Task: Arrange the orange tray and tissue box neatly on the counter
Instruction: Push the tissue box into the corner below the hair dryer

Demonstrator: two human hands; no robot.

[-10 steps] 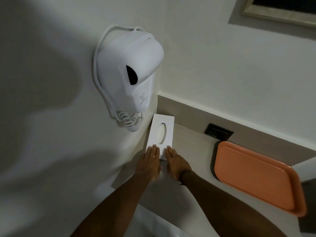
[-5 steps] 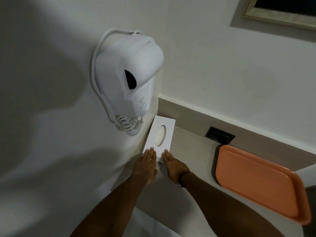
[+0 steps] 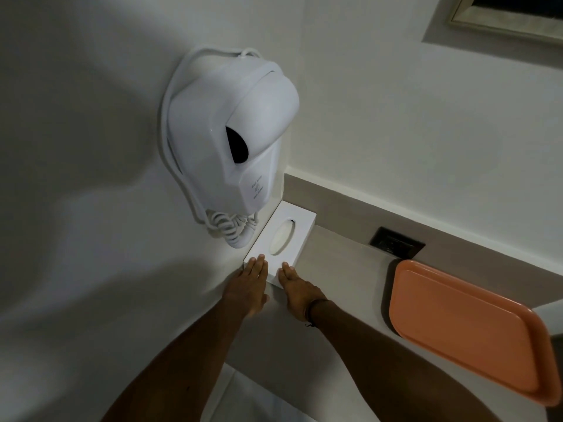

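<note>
Dim, greyish light; soft broad shadows across the left wall (image 3: 76,208), wide-angle bending at the edges, focus slightly soft

Beige counter (image 3: 344,278) carries tissue box (image 3: 281,242), orange tray (image 3: 466,327).

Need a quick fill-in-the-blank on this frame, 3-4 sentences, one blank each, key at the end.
1. Both hands, the left hand and the right hand, rest their fingertips on the white ____.
2. The tissue box sits in the counter's corner, right below the wall-mounted ____.
3. The tray lying on the counter is ____ in colour.
4. The dark wall socket is set just behind the ____.

Missing words: tissue box; hair dryer; orange; tray
</note>
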